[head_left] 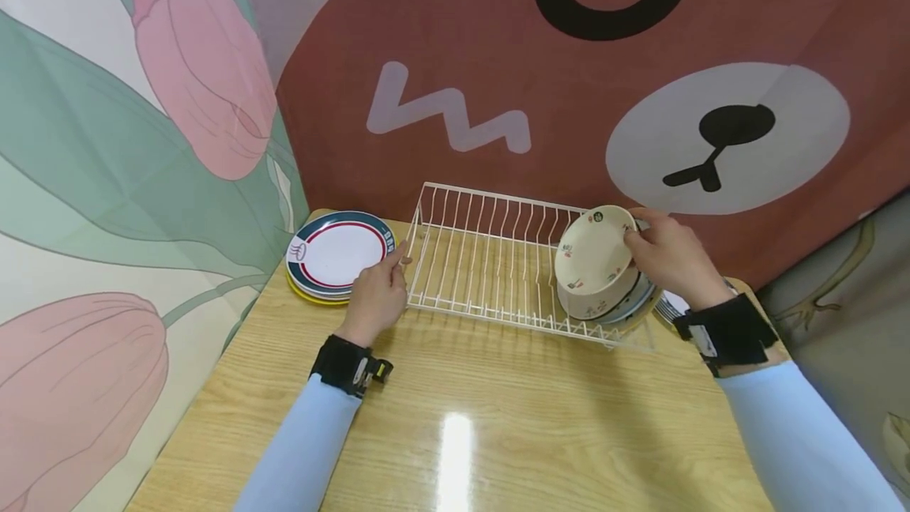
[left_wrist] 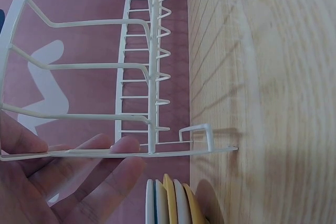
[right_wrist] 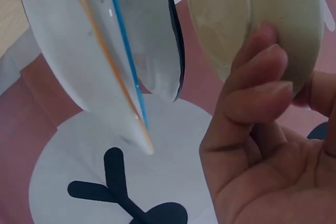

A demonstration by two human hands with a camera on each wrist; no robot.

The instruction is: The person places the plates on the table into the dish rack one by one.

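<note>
A white wire dish rack [head_left: 490, 259] stands on the wooden table. At its left end my left hand [head_left: 377, 295] holds the end frame, with the fingers [left_wrist: 113, 174] lying along the end wire. My right hand [head_left: 671, 255] pinches the rim of a small cream bowl [head_left: 593, 253] with little printed motifs. This bowl is tilted at the right part of the rack, its inside facing up and left. Seen from the right wrist, the fingers [right_wrist: 257, 100] press on its outside, near the foot ring. Several dishes [right_wrist: 89, 45] with orange, blue and dark rims stand on edge beside it.
Left of the rack lies a stack of plates [head_left: 341, 255], the top one white with a dark blue and red border. More dishes [head_left: 671, 308] sit partly hidden beneath the right wrist. A printed cloth wall [head_left: 455, 38] rises directly behind the table [head_left: 498, 409].
</note>
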